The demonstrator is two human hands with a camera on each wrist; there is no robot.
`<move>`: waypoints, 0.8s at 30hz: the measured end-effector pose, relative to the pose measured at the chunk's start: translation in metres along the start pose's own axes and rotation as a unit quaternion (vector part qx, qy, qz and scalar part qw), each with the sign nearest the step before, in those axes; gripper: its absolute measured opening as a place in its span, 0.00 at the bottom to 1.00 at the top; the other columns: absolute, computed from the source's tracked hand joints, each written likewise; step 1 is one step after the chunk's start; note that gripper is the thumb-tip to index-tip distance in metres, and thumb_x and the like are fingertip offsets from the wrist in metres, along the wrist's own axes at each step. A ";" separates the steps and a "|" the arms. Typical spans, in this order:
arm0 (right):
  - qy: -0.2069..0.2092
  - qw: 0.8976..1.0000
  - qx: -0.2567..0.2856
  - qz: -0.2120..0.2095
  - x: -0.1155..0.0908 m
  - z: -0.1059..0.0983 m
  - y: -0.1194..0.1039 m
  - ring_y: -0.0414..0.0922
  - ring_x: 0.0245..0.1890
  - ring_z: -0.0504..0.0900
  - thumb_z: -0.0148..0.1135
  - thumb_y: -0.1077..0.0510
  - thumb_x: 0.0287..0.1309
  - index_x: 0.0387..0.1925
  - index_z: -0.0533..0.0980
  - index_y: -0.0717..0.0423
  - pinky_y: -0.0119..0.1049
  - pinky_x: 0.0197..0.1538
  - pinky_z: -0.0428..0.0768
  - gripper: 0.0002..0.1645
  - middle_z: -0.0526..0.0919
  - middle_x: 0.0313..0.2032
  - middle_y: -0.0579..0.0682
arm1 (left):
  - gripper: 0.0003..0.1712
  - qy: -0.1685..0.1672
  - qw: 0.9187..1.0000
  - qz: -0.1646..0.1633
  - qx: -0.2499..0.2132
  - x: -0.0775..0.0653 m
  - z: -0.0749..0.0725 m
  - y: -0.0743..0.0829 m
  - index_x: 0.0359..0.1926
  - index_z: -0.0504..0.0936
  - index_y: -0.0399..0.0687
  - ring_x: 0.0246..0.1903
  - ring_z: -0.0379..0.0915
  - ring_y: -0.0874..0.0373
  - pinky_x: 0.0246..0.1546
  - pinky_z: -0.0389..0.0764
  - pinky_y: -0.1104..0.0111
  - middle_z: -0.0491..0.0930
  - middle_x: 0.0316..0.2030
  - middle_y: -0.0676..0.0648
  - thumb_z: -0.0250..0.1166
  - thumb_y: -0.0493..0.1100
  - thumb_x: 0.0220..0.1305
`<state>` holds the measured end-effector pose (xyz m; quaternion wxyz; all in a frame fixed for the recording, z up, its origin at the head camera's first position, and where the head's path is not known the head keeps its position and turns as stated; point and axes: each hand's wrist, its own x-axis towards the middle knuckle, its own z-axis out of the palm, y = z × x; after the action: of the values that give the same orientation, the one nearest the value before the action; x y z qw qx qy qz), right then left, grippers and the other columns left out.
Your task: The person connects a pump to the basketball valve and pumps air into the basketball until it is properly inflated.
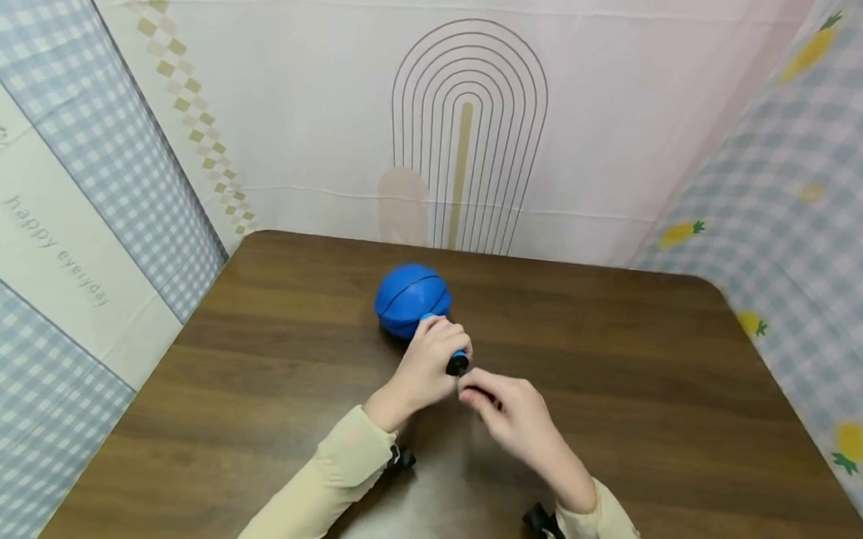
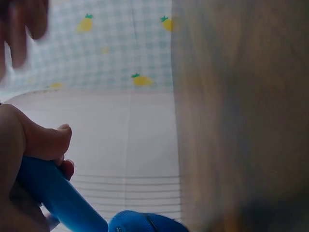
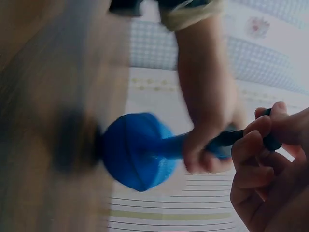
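A blue ball [image 1: 409,295] with dark seam lines, like a small basketball, sits on the table's far half. My left hand [image 1: 425,363] grips the blue barrel of a hand pump [image 2: 63,195], thumb lying along it. In the right wrist view, the pump's front end meets the ball, its tip hidden there. From the rear of the barrel a dark rod runs back to a black handle [image 3: 272,141]. Curled around that handle are the fingers of my right hand [image 1: 513,413], just behind and to the right of the left hand.
The brown wooden table [image 1: 280,392] has rounded far corners. Behind it hangs a white cloth [image 1: 322,111] with an arch pattern. Checked cloths flank it, one with lettering at the left [image 1: 57,247] and one with pineapples at the right [image 1: 812,304]. Both wrists carry dark straps.
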<state>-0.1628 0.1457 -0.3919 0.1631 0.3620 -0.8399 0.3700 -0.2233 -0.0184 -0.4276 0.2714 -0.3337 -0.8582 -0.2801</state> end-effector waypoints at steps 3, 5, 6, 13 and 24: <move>-0.013 0.999 -0.027 0.029 0.004 0.005 0.012 0.28 0.20 0.66 0.65 0.61 0.57 0.34 0.80 0.49 0.24 0.26 0.68 0.04 0.78 0.23 0.40 | 0.13 -0.012 0.999 0.000 0.033 0.001 0.003 0.000 0.26 0.75 0.50 0.36 0.72 0.56 0.60 0.68 0.55 0.75 0.26 0.53 0.74 0.42 0.46; -0.032 0.998 -0.040 0.046 0.005 0.004 0.014 0.29 0.20 0.66 0.63 0.58 0.60 0.35 0.80 0.48 0.24 0.27 0.69 0.02 0.78 0.22 0.39 | 0.12 -0.015 0.998 -0.006 0.054 0.001 0.006 -0.003 0.26 0.75 0.50 0.36 0.72 0.57 0.61 0.68 0.55 0.74 0.26 0.54 0.73 0.42 0.47; -0.039 0.997 -0.041 0.053 0.004 0.002 0.013 0.29 0.20 0.66 0.62 0.56 0.61 0.35 0.80 0.48 0.24 0.27 0.69 0.02 0.77 0.22 0.39 | 0.12 -0.012 0.998 -0.012 0.062 0.002 0.007 -0.005 0.26 0.75 0.51 0.36 0.73 0.57 0.61 0.68 0.55 0.74 0.26 0.54 0.72 0.39 0.46; -0.034 0.999 -0.024 0.026 -0.009 -0.028 -0.004 0.24 0.18 0.61 0.64 0.57 0.58 0.31 0.77 0.40 0.20 0.23 0.64 0.06 0.69 0.19 0.32 | 0.14 0.021 0.996 -0.062 0.065 0.010 0.007 -0.016 0.25 0.74 0.49 0.37 0.74 0.56 0.64 0.68 0.53 0.74 0.25 0.53 0.65 0.26 0.44; -0.036 0.998 -0.027 0.032 0.007 -0.006 0.031 0.28 0.19 0.63 0.66 0.60 0.55 0.32 0.79 0.48 0.23 0.25 0.66 0.04 0.74 0.19 0.39 | 0.11 0.036 0.998 -0.039 0.021 0.006 0.028 0.010 0.27 0.75 0.49 0.34 0.74 0.58 0.59 0.70 0.54 0.75 0.25 0.53 0.72 0.38 0.49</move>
<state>-0.1904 0.1606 -0.3996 0.1300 0.3434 -0.8662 0.3390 -0.2277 0.0089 -0.4398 0.2976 -0.2835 -0.8663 -0.2839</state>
